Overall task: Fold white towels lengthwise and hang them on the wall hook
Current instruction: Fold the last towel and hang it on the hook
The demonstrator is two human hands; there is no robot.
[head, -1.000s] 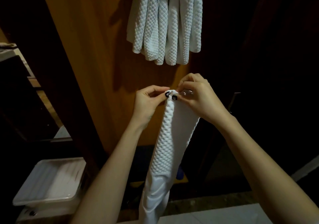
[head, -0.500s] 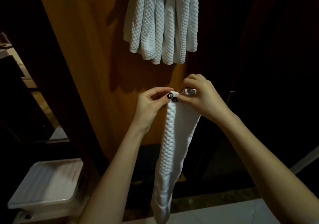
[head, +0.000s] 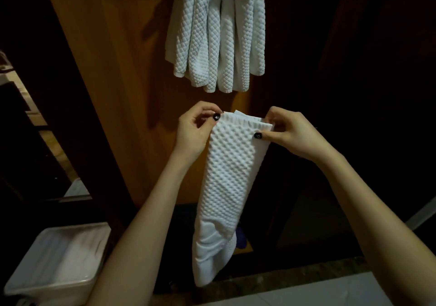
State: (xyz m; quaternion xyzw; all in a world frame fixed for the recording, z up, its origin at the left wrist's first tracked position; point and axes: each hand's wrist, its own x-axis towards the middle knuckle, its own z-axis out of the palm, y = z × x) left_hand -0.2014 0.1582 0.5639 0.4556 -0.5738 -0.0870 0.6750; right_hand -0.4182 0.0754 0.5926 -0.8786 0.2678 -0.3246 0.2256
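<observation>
Head view shows, at the far left and low down, a white box [head: 54,265] in the dark. Beside it rises a brown wood panel [head: 113,93], which is lit warmer than the rest.

In front of this panel I have my left hand [head: 194,131] raised. Its thumb and fingers pinch the upper left corner of the towel [head: 231,176], and the dark thumbnail lies at the edge of the cloth. The towel is white with a bumpy waffle pattern. It is folded into a long narrow strip, and several layers show at its top edge. It hangs down between my two forearms, with its lower end loose near the floor.

Above it, well apart, the hung towels [head: 217,34] drape down the panel as a bunch of folded strips. Their top is cut off by the frame.

My right hand [head: 295,136] pinches the upper right corner of the towel, with the thumb in front and the other fingers curled behind. Both hands hold the top edge stretched between them. At the low right lies a pale floor tile [head: 306,291].
</observation>
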